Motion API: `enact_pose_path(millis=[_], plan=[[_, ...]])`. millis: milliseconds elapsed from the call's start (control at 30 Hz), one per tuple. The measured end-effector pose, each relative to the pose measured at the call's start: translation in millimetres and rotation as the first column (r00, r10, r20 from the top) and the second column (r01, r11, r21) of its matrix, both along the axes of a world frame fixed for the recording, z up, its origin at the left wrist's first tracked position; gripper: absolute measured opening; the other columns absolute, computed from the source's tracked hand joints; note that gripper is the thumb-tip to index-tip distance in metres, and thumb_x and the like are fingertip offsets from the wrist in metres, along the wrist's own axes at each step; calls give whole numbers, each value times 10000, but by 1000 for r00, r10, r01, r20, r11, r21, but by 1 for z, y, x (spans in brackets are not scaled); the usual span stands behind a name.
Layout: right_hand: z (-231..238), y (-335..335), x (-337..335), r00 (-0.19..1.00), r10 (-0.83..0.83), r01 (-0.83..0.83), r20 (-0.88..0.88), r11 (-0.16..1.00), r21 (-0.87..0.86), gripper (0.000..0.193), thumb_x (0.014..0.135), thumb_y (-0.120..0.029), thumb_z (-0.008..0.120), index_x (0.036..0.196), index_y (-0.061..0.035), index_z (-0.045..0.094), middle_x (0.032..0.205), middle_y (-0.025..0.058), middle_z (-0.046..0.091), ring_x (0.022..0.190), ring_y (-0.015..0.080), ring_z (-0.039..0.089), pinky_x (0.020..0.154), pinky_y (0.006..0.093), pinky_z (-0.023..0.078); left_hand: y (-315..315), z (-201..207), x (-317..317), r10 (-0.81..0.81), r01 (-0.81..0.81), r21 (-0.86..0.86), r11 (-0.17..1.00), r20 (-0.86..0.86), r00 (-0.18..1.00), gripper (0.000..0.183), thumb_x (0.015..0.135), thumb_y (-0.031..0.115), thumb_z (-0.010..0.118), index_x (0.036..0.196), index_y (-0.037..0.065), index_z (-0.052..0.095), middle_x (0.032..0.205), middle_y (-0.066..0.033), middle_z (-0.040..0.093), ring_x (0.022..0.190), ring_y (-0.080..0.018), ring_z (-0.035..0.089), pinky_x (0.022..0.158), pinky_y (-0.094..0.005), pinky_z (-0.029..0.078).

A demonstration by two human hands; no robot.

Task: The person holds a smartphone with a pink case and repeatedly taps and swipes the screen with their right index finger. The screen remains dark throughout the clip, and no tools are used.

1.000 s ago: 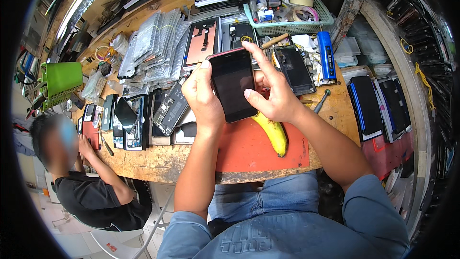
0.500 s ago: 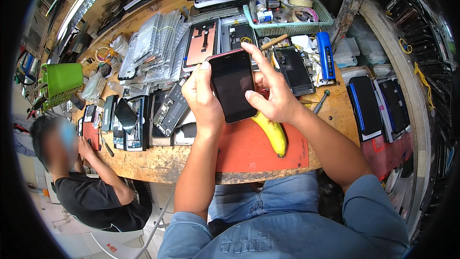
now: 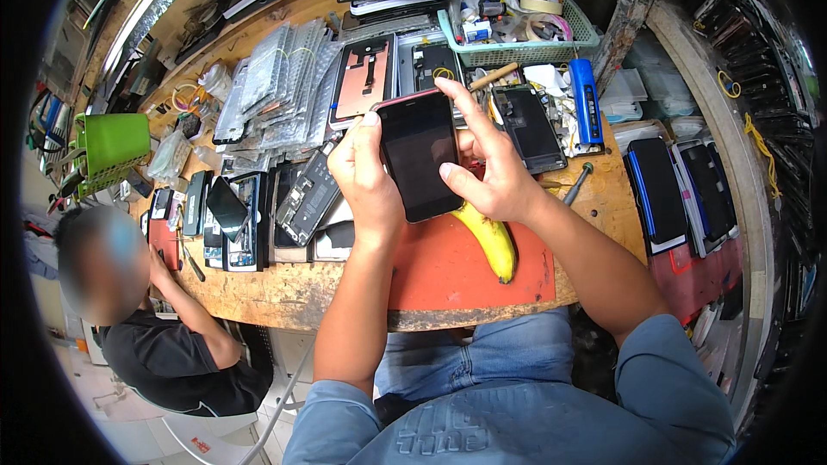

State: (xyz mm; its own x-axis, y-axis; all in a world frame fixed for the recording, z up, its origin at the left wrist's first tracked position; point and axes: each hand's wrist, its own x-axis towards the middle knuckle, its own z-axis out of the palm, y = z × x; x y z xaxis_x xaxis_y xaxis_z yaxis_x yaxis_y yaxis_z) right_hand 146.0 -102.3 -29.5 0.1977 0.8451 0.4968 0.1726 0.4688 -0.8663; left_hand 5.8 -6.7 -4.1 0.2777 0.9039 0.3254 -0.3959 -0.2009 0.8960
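Between both hands a smartphone (image 3: 419, 159) with a dark screen is held up above the bench, tilted slightly. My left hand (image 3: 366, 181) grips its left edge, the thumb along the side near the top. My right hand (image 3: 495, 168) holds the opposite side, with the index finger at the top corner and the thumb over the lower right edge. Below the phone, a yellow banana (image 3: 491, 245) lies on a red mat (image 3: 439, 280), its upper end hidden by the phone and right hand.
Opened phones (image 3: 310, 194) and bubble-wrap packets (image 3: 276, 77) crowd the bench's left and back. A green basket (image 3: 525, 50) of small parts stands at the back, beside a blue tool (image 3: 585, 102). A screwdriver (image 3: 578, 184) lies at right. Another person (image 3: 172, 353) sits at the left.
The phone and both my hands stay practically still. At the left, the other person's head has shifted slightly to the right and down.
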Motion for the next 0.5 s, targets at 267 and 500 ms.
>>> enact_pose_path(millis=[267, 500], plan=[[3, -3, 3, 999, 33, -32, 28, 998, -62, 974, 866, 46, 593, 1707, -91, 124, 880, 41, 680, 769, 79, 615, 738, 260, 502, -5, 6, 3, -7, 7, -17, 1000, 16, 1000, 333, 1097, 171, 521, 846, -8, 647, 825, 34, 566, 757, -46, 458, 671, -238, 381], [-2, 1, 1, 999, -8, 8, 40, 1000, 10, 989, 822, 47, 606, 1704, -114, 188, 801, 43, 659, 655, 97, 596, 619, 277, 505, 0, 0, 1, 6, -6, 25, 1000, -2, 1000, 332, 1098, 166, 510, 848, -9, 642, 814, 36, 544, 748, -45, 438, 663, -243, 370]])
